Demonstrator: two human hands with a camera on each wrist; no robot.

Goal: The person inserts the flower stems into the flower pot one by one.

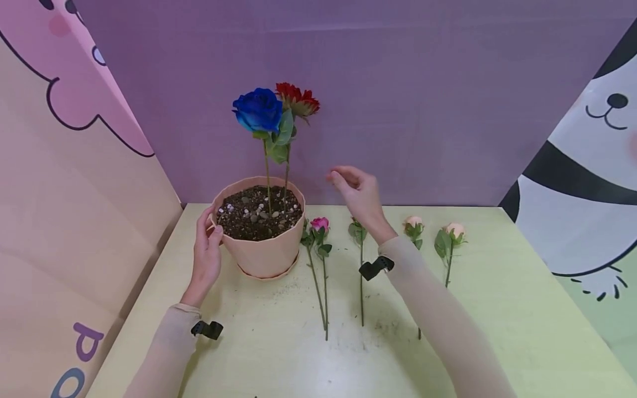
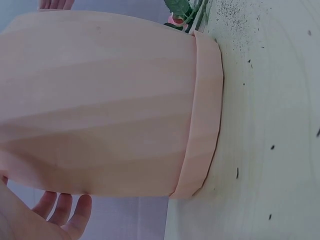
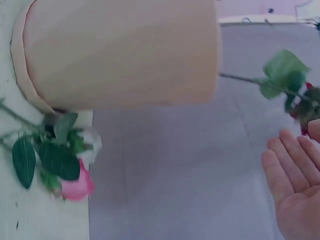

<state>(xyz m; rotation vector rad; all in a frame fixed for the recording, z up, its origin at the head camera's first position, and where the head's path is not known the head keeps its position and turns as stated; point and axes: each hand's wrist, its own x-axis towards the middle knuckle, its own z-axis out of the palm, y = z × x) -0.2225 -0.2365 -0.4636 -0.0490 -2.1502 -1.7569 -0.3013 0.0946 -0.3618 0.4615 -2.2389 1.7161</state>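
A peach flowerpot filled with dark soil stands on its saucer at the table's back left. My left hand holds its left side, thumb by the rim; in the left wrist view the fingers lie against the far wall. Upright in the soil are a blue rose and a red flower. To the right of these stems, my right hand is raised in the air with nothing in it. Its fingers look loosely bent and apart from the red flower.
Right of the pot lie two stems, one with a pink rose, the other with a whitish bloom. Farther right are a single stem and two pale peach roses. Soil crumbs dot the table. A purple backdrop rises behind.
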